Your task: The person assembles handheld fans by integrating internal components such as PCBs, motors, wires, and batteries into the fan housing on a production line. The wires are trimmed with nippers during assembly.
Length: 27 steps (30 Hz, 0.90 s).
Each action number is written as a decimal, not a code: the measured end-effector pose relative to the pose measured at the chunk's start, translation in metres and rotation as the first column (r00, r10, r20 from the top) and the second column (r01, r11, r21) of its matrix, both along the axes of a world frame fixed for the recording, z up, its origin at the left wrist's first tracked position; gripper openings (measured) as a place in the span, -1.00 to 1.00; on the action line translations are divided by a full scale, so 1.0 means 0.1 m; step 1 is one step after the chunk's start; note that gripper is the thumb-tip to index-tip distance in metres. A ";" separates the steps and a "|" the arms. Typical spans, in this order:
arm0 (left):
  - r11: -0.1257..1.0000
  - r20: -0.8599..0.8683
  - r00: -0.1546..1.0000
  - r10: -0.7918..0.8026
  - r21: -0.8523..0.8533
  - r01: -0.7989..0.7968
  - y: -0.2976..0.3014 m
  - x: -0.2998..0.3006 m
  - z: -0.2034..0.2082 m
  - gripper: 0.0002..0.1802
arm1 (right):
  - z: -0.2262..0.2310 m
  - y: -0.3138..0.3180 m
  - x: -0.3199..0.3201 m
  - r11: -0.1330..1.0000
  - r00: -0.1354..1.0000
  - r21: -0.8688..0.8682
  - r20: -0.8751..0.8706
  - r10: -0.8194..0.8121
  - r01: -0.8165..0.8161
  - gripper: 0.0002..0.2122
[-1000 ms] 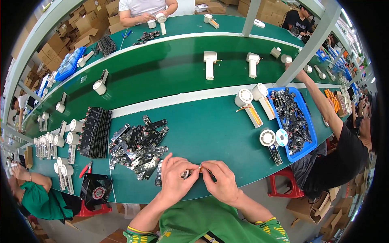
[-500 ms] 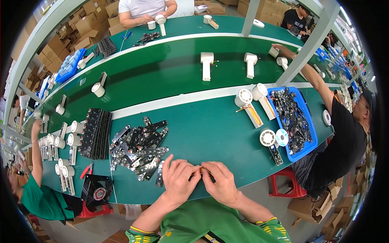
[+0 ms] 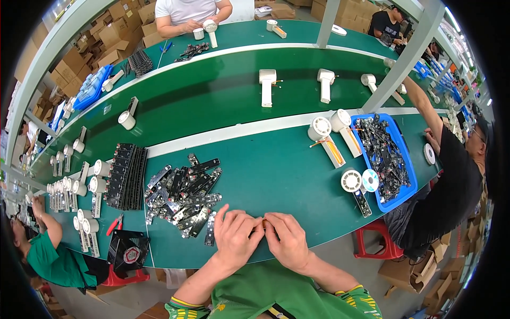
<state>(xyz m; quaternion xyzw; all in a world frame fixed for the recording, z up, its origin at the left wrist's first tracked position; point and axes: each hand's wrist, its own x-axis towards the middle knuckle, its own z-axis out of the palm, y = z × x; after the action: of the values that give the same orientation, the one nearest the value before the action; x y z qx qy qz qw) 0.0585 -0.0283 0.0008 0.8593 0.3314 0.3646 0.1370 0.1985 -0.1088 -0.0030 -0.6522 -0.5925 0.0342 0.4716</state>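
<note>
At the table's near edge my left hand point(image 3: 237, 237) and my right hand point(image 3: 287, 240) meet, their thumbs and fingertips pinched together. Between them shows a bit of a small dark piece with an orange-brown edge point(image 3: 264, 224); my fingers hide most of it, and its kind is not clear. Just beyond my left hand lies a loose heap of narrow black circuit boards point(image 3: 186, 194). One board point(image 3: 210, 228) rests right beside my left fingers.
Stacked black board panels point(image 3: 126, 175) and white fan housings point(image 3: 98, 184) stand left, near red-handled pliers point(image 3: 115, 224) and a black fan point(image 3: 127, 250). Right are wired housings point(image 3: 321, 128) and a blue bin of boards point(image 3: 406, 159). Beyond runs a green belt point(image 3: 212, 87); co-workers sit around.
My hands stay nearly in place, still pinched together. White housings on the belt have shifted slightly left. The right co-worker's hand has moved farther right; the left co-worker's arm has drawn back from the belt.
</note>
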 end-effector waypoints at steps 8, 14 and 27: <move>1.000 -0.009 1.000 0.000 0.026 0.001 -0.01 0.00 0.00 -0.80 | 0.00 0.00 0.00 1.000 1.000 0.006 0.020 0.012 -0.012 -0.74; 1.000 0.003 1.000 -0.010 0.019 0.010 0.00 0.00 0.00 -0.79 | 0.01 0.00 0.00 1.000 0.998 0.017 0.065 0.018 -0.019 -0.73; 0.998 0.047 0.999 -0.001 -0.055 0.004 0.00 0.02 0.01 -0.80 | 0.01 0.01 -0.02 1.000 0.999 0.021 0.035 -0.002 0.001 -0.74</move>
<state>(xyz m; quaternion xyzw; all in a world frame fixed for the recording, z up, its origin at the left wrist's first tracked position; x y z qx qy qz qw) 0.0604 -0.0282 0.0020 0.8469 0.3369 0.3753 0.1688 0.1962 -0.1079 -0.0017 -0.6483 -0.6004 0.0164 0.4679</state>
